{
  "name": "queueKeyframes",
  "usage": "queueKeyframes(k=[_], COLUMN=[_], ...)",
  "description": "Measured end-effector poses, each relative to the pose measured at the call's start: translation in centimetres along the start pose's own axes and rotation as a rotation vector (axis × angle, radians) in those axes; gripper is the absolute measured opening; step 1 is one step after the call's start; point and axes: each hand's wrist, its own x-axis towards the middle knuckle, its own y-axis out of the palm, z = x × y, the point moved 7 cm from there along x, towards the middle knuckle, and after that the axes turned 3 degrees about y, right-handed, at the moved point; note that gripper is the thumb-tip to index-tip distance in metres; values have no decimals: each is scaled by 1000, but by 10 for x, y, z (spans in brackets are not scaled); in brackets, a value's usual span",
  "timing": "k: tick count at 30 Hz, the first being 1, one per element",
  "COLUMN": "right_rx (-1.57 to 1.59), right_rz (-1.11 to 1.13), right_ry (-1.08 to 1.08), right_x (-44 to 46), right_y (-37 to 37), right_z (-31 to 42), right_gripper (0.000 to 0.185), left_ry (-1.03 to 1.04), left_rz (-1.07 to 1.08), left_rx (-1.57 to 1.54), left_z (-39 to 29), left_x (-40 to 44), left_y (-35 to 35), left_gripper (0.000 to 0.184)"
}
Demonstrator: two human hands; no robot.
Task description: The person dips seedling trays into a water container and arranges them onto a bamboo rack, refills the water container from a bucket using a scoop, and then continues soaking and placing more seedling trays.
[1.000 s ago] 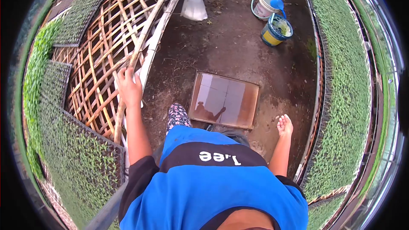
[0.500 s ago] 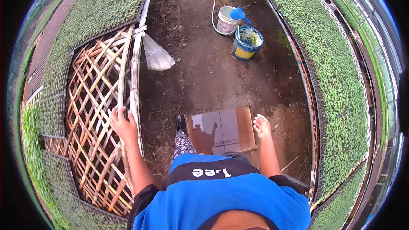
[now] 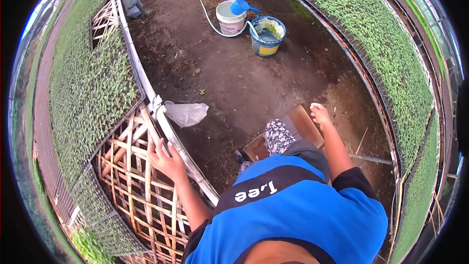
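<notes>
Bamboo lattice (image 3: 147,186): under the left hand (image 3: 168,161), contact unclear.
Shallow tray (image 3: 308,126): just left of the right hand (image 3: 320,114), partly behind a leg (image 3: 279,138).
Plastic bag (image 3: 186,114): ahead of the left hand.
Blue bucket (image 3: 258,47): ahead-left of the right hand, murky liquid inside.
White bucket (image 3: 229,25): farther left, blue dipper (image 3: 239,7) over its rim.
Left hand: fingers spread, empty.
Right hand: loosely curled, grip unclear.

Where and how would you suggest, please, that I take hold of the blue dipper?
Probably by the handle, coming from the right: the blue dipper sits at the rim of the white bucket, its handle jutting rightward past that rim.
</notes>
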Motion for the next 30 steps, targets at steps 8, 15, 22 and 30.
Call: queueKeyframes(k=[8, 15, 22, 30], right_rx=[250, 216, 73, 162], right_rz=[65, 117, 114, -85], right_ry=[-63, -25, -137, 18], right_x=[96, 261, 348, 414], right_y=[32, 83, 82, 40], right_z=[104, 238, 337, 326], right_gripper=[25, 22, 27, 29], left_ry=[254, 150, 109, 277], left_rz=[369, 376, 361, 459], left_rx=[-213, -65, 14, -77], left_z=[-114, -154, -189, -228], left_x=[75, 177, 259, 360], left_y=[154, 257, 321, 455], left_gripper=[24, 25, 22, 22])
